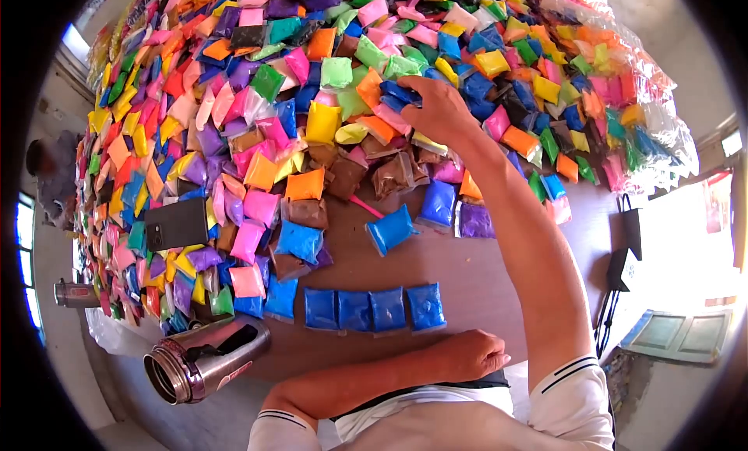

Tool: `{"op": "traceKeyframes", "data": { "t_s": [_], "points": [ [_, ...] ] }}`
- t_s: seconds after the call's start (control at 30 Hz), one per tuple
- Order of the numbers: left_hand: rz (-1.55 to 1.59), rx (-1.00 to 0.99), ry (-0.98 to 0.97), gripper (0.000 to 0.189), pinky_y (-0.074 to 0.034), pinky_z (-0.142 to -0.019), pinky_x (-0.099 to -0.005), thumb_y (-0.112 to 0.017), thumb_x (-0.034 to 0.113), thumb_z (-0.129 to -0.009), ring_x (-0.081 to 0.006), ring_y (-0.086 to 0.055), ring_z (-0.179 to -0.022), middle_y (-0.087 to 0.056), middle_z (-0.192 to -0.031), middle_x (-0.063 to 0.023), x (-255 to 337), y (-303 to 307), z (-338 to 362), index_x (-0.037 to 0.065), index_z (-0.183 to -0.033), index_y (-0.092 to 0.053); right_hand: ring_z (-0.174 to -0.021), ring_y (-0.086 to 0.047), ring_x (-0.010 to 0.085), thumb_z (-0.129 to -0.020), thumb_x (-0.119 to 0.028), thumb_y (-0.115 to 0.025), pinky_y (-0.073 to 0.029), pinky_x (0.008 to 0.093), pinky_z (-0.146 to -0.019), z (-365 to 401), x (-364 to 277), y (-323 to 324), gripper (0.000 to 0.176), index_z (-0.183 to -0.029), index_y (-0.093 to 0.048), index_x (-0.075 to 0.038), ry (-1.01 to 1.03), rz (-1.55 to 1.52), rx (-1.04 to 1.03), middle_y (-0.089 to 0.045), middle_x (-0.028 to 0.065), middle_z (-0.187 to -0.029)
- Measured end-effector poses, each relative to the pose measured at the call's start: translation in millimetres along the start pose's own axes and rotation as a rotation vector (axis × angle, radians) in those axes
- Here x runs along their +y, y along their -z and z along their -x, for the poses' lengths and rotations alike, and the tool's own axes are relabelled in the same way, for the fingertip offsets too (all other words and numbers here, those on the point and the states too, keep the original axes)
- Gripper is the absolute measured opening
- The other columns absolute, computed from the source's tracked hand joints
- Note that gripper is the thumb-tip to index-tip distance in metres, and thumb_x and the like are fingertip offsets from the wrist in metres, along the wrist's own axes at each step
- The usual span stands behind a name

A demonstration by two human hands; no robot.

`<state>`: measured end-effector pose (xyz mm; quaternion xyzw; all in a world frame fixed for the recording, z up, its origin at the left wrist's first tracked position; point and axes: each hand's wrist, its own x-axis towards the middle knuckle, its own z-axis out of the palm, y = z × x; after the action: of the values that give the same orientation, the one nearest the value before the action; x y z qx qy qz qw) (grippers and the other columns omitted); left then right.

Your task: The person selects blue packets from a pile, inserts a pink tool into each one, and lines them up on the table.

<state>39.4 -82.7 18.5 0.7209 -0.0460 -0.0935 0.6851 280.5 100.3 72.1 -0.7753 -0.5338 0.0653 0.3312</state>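
Note:
My right hand (435,108) reaches far into the heap of small coloured packets, its fingers closed on a dark blue packet (400,95). Around it lie orange, pink and green packets. My left hand (474,353) is curled into a fist near the table's front edge, and what it holds, if anything, is hidden. Just beyond it, several blue packets (354,309) lie side by side in a row. A single lighter blue packet (391,230) rests between that row and the heap.
A dark phone (178,224) lies on the heap's left side. An open steel flask (206,359) lies tilted at the front left of the brown table (483,283). Clear plastic bags (650,100) line the right side. A person (54,174) is at the far left.

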Motion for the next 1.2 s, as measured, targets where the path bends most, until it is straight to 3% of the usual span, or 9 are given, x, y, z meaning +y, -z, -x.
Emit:
{"op": "traceKeyframes", "data": {
  "t_s": [0.27,0.33,0.37,0.53,0.67,0.8,0.83,0.93,1.2],
  "points": [
    [0.005,-0.016,0.008,0.035,-0.045,-0.065,-0.0465,-0.057,0.027,-0.095,-0.0428,-0.058,-0.072,-0.06,-0.075,-0.0244,0.3,1.3,-0.5,-0.002,-0.076,-0.058,-0.096,-0.065,0.0386,-0.079,-0.017,-0.061,-0.051,0.0433,-0.085,5.2,7.8,-10.9,0.036,-0.112,-0.067,-0.004,0.102,-0.033,0.216,-0.068,0.0216,-0.103],
    [0.006,-0.026,0.013,0.035,-0.045,-0.065,-0.0468,-0.058,0.027,-0.095,-0.0429,-0.058,-0.072,-0.06,-0.075,-0.0244,-2.0,0.7,-0.1,-0.002,-0.075,-0.058,-0.081,-0.068,0.0315,-0.083,-0.019,-0.063,-0.052,0.0383,-0.075,8.4,-2.9,-3.6,0.033,-0.11,-0.066,0.0,-0.041,-0.31,0.408,-0.07,0.0184,-0.091],
    [-0.007,-0.007,0.028,0.035,-0.045,-0.064,-0.0472,-0.058,0.027,-0.094,-0.0429,-0.058,-0.072,-0.06,-0.075,-0.0246,-6.0,-2.7,0.4,-0.002,-0.075,-0.058,-0.068,-0.055,0.0104,-0.09,-0.027,-0.064,-0.045,0.0239,-0.063,10.9,4.6,-5.0,0.034,-0.111,-0.067,-0.001,-0.132,-0.589,0.384,-0.065,0.0063,-0.08],
    [-0.088,-0.041,-0.045,0.034,-0.046,-0.065,-0.0473,-0.058,0.027,-0.093,-0.0426,-0.061,-0.073,-0.061,-0.076,-0.0255,1.8,5.2,0.2,-0.003,-0.077,-0.06,-0.059,-0.053,0.0073,-0.09,-0.025,-0.066,-0.039,0.0221,-0.052,85.1,-26.5,35.7,0.022,-0.094,-0.065,-0.004,-0.408,-1.055,0.301,-0.057,-0.0006,-0.067],
    [0.018,0.087,-0.092,0.03,-0.048,-0.067,-0.0459,-0.061,0.027,-0.092,-0.0435,-0.061,-0.076,-0.062,-0.079,-0.0252,-6.7,-2.9,-1.3,0.0,-0.081,-0.063,-0.065,-0.059,0.0094,-0.089,-0.02,-0.066,-0.046,0.0231,-0.058,172.1,-22.0,47.3,0.031,-0.113,-0.061,0.0,-0.48,-1.158,0.297,-0.062,0.0025,-0.079],
    [0.091,0.023,0.044,0.028,-0.051,-0.062,-0.038,-0.057,0.027,-0.097,-0.0265,-0.064,-0.072,-0.063,-0.075,-0.0158,-2.4,7.5,-2.0,0.001,-0.087,-0.064,-0.073,-0.062,0.0126,-0.088,-0.016,-0.067,-0.051,0.0257,-0.066,259.9,-28.2,67.9,0.043,-0.124,-0.055,0.003,-0.605,-1.167,0.29,-0.064,0.0065,-0.094],
    [0.153,-0.084,0.216,0.028,-0.054,-0.06,-0.0318,-0.055,0.027,-0.1,-0.016,-0.064,-0.073,-0.065,-0.078,-0.0087,2.0,14.4,-2.3,0.003,-0.091,-0.065,-0.076,-0.062,0.0132,-0.087,-0.017,-0.068,-0.052,0.026,-0.068,280.3,-24.8,69.5,0.043,-0.123,-0.055,0.004,-0.632,-1.14,0.295,-0.064,0.0074,-0.095],
    [0.491,-0.056,0.216,0.031,-0.053,-0.056,-0.0254,-0.051,0.03,-0.102,-0.0113,-0.062,-0.075,-0.06,-0.079,-0.0052,-5.7,14.5,-1.1,0.003,-0.096,-0.064,-0.076,-0.062,0.0131,-0.087,-0.017,-0.068,-0.052,0.0261,-0.07,332.0,-18.7,70.3,0.042,-0.121,-0.056,0.004,-0.691,-1.132,0.365,-0.064,0.0069,-0.094],
    [0.437,-0.042,0.208,0.039,-0.054,-0.061,-0.0256,-0.047,0.038,-0.103,-0.0119,-0.062,-0.075,-0.061,-0.086,-0.004,3.9,16.4,-0.4,0.003,-0.104,-0.062,-0.09,-0.062,0.0121,-0.091,-0.009,-0.069,-0.051,0.0272,-0.083,387.0,-33.1,66.0,0.022,-0.107,-0.059,0.001,-0.636,-1.161,0.283,-0.066,0.0079,-0.101]
  ]
}}
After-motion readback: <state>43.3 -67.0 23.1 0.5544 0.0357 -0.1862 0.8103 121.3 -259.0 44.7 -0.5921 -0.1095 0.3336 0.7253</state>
